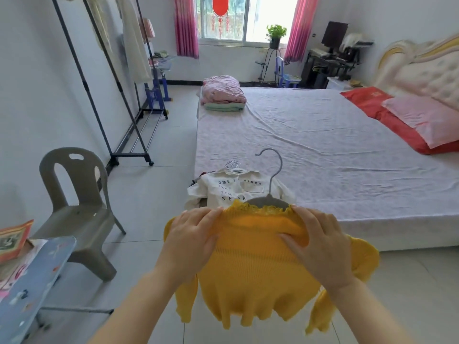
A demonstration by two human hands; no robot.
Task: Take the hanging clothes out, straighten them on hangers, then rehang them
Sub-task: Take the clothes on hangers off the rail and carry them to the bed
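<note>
A small yellow ribbed sweater (250,276) with a frilled neck hangs in front of me on a grey hanger (272,180), whose hook sticks up above the collar. My left hand (191,237) grips the sweater's left shoulder over the hanger. My right hand (320,242) grips the right shoulder, thumb under a fold of the knit. Behind them, a white printed top (236,191) on a clear hanger lies at the near corner of the bed. The clothes rack (116,78) stands at the left wall with pale garments (135,43) hanging on it.
A wide bed (323,140) fills the right side, with folded pink bedding (222,91) at its far corner and pillows at the headboard. A grey plastic chair (77,202) stands at the left. An ironing board (32,284) juts in at the lower left. Tiled floor lies between.
</note>
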